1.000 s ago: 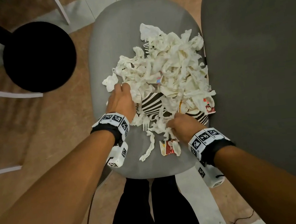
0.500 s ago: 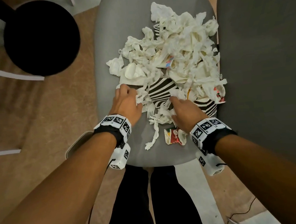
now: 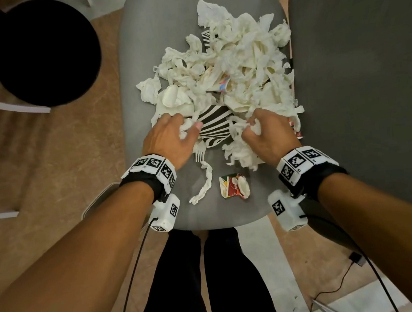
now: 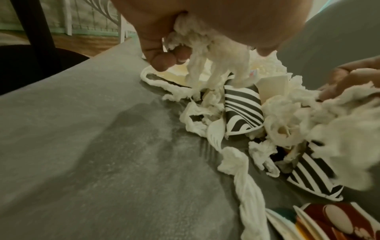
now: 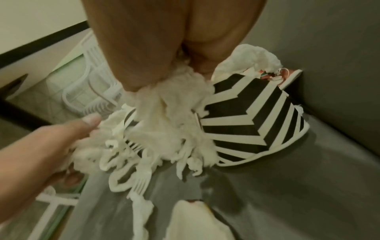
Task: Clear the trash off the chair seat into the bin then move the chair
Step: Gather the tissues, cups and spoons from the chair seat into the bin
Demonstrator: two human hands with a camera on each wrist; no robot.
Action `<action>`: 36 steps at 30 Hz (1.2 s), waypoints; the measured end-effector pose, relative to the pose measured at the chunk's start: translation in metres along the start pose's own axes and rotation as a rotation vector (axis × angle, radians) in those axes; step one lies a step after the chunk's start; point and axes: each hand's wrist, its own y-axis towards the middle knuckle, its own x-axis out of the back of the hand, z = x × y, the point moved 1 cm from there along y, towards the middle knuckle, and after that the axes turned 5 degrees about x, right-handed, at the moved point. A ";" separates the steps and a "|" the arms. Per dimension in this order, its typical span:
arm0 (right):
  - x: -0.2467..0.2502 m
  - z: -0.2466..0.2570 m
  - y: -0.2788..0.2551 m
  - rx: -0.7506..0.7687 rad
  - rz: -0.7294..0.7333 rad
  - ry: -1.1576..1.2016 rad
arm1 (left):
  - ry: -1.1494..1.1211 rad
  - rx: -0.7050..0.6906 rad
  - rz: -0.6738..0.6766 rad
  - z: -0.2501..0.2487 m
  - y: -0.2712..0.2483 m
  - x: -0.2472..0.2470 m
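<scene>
Tissue wads [image 3: 238,58] heap the chair seat's [image 3: 151,34] far right; left hand [image 3: 170,139] and right hand [image 3: 268,134] each curl fingers around a clump at its near edge.

Grey chair seat [image 3: 152,47] bears heap of crumpled tissues [image 3: 236,66], striped paper cups [image 3: 213,127], plastic fork [image 3: 199,154].

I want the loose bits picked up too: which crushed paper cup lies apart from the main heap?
The red-patterned crushed cup, alone on the seat's near edge; the striped cups sit within the tissue pile.
</scene>
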 end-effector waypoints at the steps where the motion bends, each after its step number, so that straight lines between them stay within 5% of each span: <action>1: 0.002 0.001 0.001 -0.034 -0.015 0.071 | -0.029 -0.019 -0.026 -0.001 0.001 -0.001; 4: 0.005 0.004 0.001 -0.047 -0.044 0.170 | -0.147 -0.029 -0.077 -0.005 0.003 -0.003; 10: 0.006 0.014 0.008 -0.012 -0.053 0.195 | -0.298 -0.108 0.081 -0.014 0.003 -0.002; 16: -0.004 0.028 0.009 -0.074 -0.079 0.276 | -0.422 -0.131 0.073 -0.046 -0.009 0.008; 22: 0.000 0.043 0.005 -0.030 -0.170 0.242 | -0.547 -0.077 0.086 -0.071 -0.022 0.027; 29: 0.006 0.040 0.004 -0.156 -0.076 0.358 | -0.407 -0.026 -0.058 -0.064 -0.024 0.018; 32: 0.009 0.032 0.000 -0.235 -0.052 0.380 | -0.482 0.103 -0.001 -0.054 -0.024 0.009; 36: 0.012 0.032 -0.009 -0.225 -0.142 0.379 | -0.523 0.091 0.047 -0.057 -0.028 0.005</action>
